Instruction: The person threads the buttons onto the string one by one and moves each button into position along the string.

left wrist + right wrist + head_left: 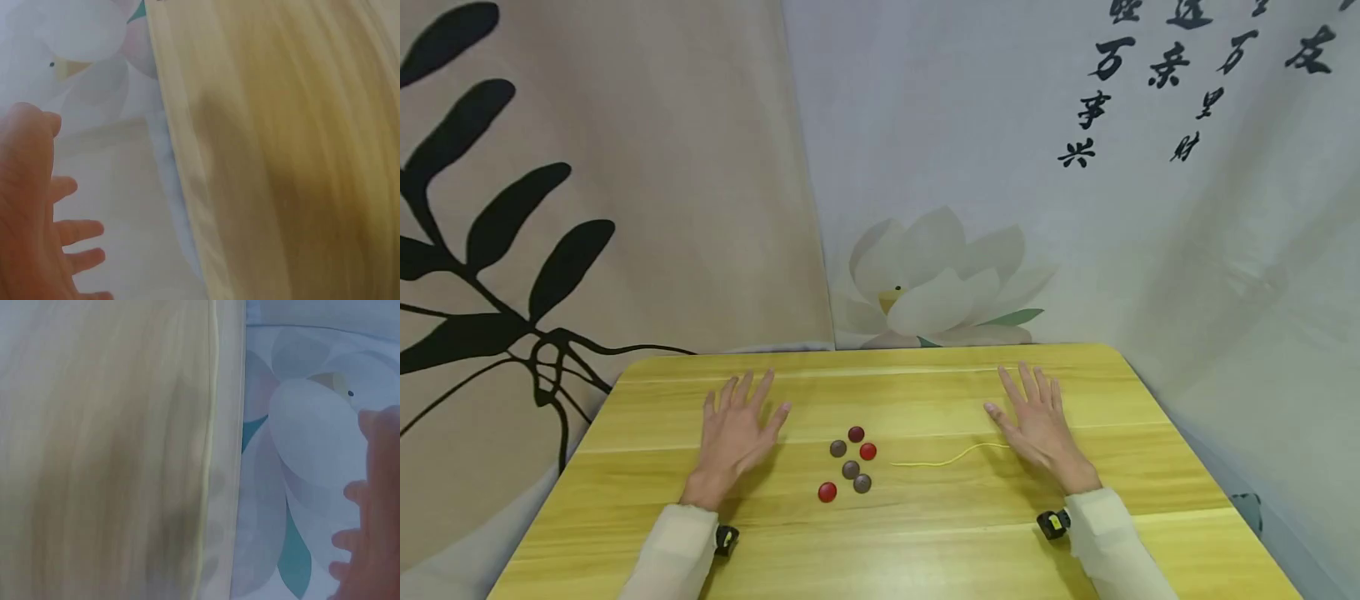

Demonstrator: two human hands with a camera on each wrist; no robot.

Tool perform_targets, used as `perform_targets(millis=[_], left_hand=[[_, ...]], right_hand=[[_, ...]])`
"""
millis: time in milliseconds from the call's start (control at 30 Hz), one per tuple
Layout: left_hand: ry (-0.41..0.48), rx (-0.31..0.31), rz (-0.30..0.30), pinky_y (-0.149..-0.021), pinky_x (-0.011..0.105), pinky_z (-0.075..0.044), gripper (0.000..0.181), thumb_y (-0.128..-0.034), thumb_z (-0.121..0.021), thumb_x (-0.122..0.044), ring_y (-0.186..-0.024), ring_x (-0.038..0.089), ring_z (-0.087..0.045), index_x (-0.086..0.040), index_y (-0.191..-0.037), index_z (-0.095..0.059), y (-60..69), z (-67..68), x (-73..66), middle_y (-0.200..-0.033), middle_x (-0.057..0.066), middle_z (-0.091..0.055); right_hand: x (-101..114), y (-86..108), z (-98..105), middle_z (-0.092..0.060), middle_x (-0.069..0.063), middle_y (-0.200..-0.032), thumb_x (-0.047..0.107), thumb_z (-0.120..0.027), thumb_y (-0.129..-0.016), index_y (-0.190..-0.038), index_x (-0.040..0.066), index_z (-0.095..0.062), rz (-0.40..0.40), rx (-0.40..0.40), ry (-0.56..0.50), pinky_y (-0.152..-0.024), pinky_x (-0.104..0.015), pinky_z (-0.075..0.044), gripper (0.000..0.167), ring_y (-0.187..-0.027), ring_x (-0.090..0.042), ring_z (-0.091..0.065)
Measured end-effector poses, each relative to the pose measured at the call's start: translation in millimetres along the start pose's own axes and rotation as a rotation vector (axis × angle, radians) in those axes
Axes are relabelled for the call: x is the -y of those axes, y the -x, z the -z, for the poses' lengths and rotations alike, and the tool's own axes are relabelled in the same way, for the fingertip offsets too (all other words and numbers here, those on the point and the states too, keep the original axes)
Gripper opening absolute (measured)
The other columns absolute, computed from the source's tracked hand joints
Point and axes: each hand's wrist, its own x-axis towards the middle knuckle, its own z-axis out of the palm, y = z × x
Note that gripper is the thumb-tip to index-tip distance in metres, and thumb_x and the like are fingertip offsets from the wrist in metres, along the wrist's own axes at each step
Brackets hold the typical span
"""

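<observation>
Printed cloth (700, 167) backs the head view, with dark leaves (505, 212) at upper left, a lotus (955, 283) at centre and brush characters (1168, 65) at upper right; below spreads a wood-grain tabletop (925, 550). Six round discs (851, 470), red, maroon and brown, sit just below the frame's middle; to their right, a thin yellow cord (925, 464) runs to the right hand (1041, 429). That hand and the left hand (733, 437), at lower left, have spread fingers and hold nothing. The cord should be light and limp, best pinched near its left end; the discs look hard, smooth and apt to slide, so grip their rims.

From the left wrist, neither discs nor cord show, but the fingers stand visibly apart at lower left.

From the right wrist, separated fingers appear at lower right, gripping nothing; a pale line (208, 450) near the tabletop's edge could be grain or cord, I cannot tell.
</observation>
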Motion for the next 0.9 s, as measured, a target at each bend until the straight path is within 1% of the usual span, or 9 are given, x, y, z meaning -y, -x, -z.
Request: perform_targets(millis=[100, 200, 300, 400, 533, 667, 767, 900], left_hand=[[0.035, 0.022, 0.018, -0.107, 0.070, -0.020, 0.072, -0.1000, -0.038, -0.060, -0.139, 0.048, -0.031, -0.014, -0.155, -0.032, -1.8, -2.9, -3.3, -0.152, 0.027, -0.036], [0.067, 0.049, 0.042, -0.103, 0.068, -0.027, 0.076, -0.0987, -0.039, -0.062, -0.135, 0.047, -0.036, -0.014, -0.156, -0.030, -3.4, -5.7, -6.6, -0.149, 0.027, -0.041], [0.106, 0.063, 0.057, -0.098, 0.067, -0.032, 0.079, -0.0974, -0.040, -0.065, -0.130, 0.046, -0.040, -0.013, -0.156, -0.029, -5.6, -7.7, -9.6, -0.145, 0.028, -0.045], [0.154, 0.073, 0.065, -0.096, 0.065, -0.034, 0.079, -0.0966, -0.043, -0.064, -0.128, 0.045, -0.042, -0.014, -0.156, -0.030, -8.5, -8.7, -14.1, -0.142, 0.028, -0.048], [0.218, 0.081, 0.059, -0.095, 0.063, -0.035, 0.076, -0.0962, -0.049, -0.061, -0.127, 0.045, -0.044, -0.014, -0.154, -0.033, -12.9, -10.2, -22.0, -0.140, 0.028, -0.050], [0.261, 0.096, 0.048, -0.097, 0.065, -0.035, 0.072, -0.0961, -0.053, -0.057, -0.127, 0.045, -0.045, -0.013, -0.152, -0.038, -16.1, -14.9, -27.9, -0.140, 0.026, -0.051], [0.292, 0.124, 0.044, -0.100, 0.068, -0.033, 0.070, -0.0965, -0.054, -0.055, -0.129, 0.045, -0.044, -0.013, -0.151, -0.040, -17.3, -19.4, -30.0, -0.141, 0.025, -0.052], [0.349, 0.173, 0.042, -0.103, 0.066, -0.033, 0.070, -0.0970, -0.054, -0.055, -0.128, 0.043, -0.045, -0.013, -0.151, -0.039, -18.9, -25.0, -31.9, -0.138, 0.022, -0.055]], right_hand=[[4.1, -1.9, -4.1, -0.006, -0.025, -0.163, 0.048, -0.041, -0.104, -0.158, 0.011, -0.020, 0.019, 0.027, -0.037, -0.115, -0.063, 0.006, 0.069, -0.149, -0.047, 0.001], [7.9, -3.8, -9.6, -0.009, -0.025, -0.162, 0.046, -0.042, -0.104, -0.158, 0.010, -0.023, 0.039, 0.044, -0.064, -0.116, -0.063, 0.003, 0.067, -0.148, -0.047, -0.004], [13.3, -4.8, -14.0, -0.014, -0.025, -0.161, 0.046, -0.044, -0.104, -0.157, 0.010, -0.026, 0.060, 0.064, -0.090, -0.116, -0.063, 0.001, 0.067, -0.148, -0.046, -0.010], [19.3, -5.2, -17.5, -0.018, -0.024, -0.160, 0.049, -0.044, -0.103, -0.156, 0.011, -0.029, 0.073, 0.089, -0.125, -0.116, -0.063, -0.002, 0.068, -0.147, -0.046, -0.014], [26.4, -6.1, -19.3, -0.024, -0.023, -0.158, 0.052, -0.048, -0.100, -0.155, 0.012, -0.032, 0.074, 0.107, -0.174, -0.114, -0.065, -0.008, 0.070, -0.145, -0.045, -0.019], [32.3, -7.9, -20.4, -0.029, -0.024, -0.156, 0.051, -0.054, -0.098, -0.153, 0.013, -0.037, 0.097, 0.128, -0.217, -0.112, -0.067, -0.013, 0.069, -0.143, -0.046, -0.023], [35.6, -8.8, -23.6, -0.033, -0.024, -0.154, 0.050, -0.056, -0.097, -0.151, 0.014, -0.040, 0.133, 0.156, -0.225, -0.111, -0.067, -0.016, 0.067, -0.142, -0.044, -0.026], [41.0, -8.0, -30.0, -0.036, -0.023, -0.152, 0.049, -0.058, -0.097, -0.149, 0.011, -0.043, 0.182, 0.196, -0.232, -0.110, -0.067, -0.019, 0.066, -0.141, -0.043, -0.029]])
